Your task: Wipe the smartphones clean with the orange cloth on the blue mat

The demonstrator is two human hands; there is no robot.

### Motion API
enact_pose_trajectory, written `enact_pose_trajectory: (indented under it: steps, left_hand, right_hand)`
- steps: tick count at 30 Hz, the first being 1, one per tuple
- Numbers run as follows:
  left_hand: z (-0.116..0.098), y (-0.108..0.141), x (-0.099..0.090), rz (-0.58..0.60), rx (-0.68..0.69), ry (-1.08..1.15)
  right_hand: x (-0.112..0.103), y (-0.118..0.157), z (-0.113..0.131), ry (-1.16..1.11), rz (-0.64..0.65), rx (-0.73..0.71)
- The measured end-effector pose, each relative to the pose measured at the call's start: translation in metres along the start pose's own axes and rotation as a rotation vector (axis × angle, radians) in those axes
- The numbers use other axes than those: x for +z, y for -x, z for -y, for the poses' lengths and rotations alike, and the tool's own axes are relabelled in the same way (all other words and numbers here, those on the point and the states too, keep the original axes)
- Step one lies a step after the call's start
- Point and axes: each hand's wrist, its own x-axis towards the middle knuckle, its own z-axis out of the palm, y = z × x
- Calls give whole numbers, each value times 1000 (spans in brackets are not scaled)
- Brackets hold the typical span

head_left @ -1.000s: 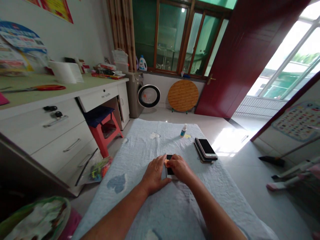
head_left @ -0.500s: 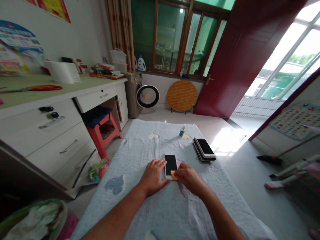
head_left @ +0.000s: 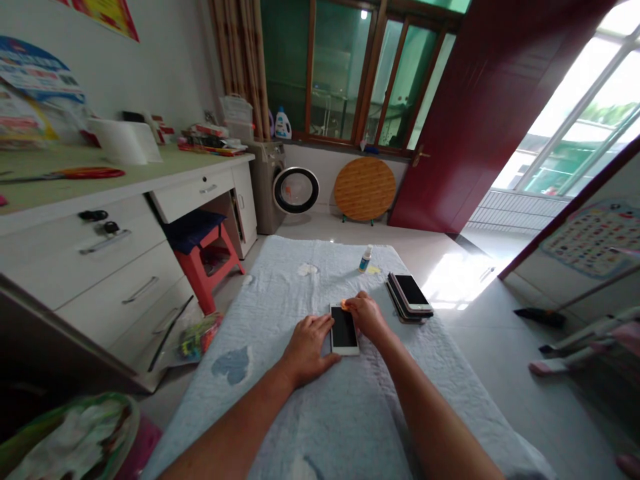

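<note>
Right hand (head_left: 367,317) pinches small orange pad (head_left: 345,305) at twelve-o'clock end of white smartphone (head_left: 344,333), flat on light-blue cover (head_left: 283,287); left hand (head_left: 307,348), thumb spread from fingers, braces nine-o'clock edge. Likely best: light, even pressure, full-length strokes, left steady.

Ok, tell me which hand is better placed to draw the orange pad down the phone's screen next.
Right, I'd judge: the right hand holds the orange pad at the far end of the white phone, while the left hand rests against the phone's left edge.
</note>
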Motion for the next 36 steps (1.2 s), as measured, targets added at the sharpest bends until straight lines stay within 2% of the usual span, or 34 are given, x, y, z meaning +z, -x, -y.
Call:
enact_pose_trajectory:
  steps: [4, 11, 16, 21, 26, 30, 36]
  left_hand:
    - [2, 0, 2, -10, 12, 13]
    - [4, 1, 6, -45, 12, 21]
    - [6, 0, 9, -55, 18, -4]
    - [6, -1, 7, -44, 14, -4]
    - [4, 0, 5, -28, 1, -4]
    - [3, 0, 5, -36, 1, 1]
    - [5, -1, 8, -47, 14, -1]
  right_hand:
    - [1, 10, 10, -74, 4, -51]
    - [-8, 42, 30, -146, 130, -171]
    - [-16, 64, 35, -186, 186, -249]
    - [-34, 78, 25, -203, 248, -181]
    - [-44, 80, 14, -207, 248, -111]
    - [-37, 78, 21, -212, 208, -114]
    - [-16, 72, 40, -207, 149, -198]
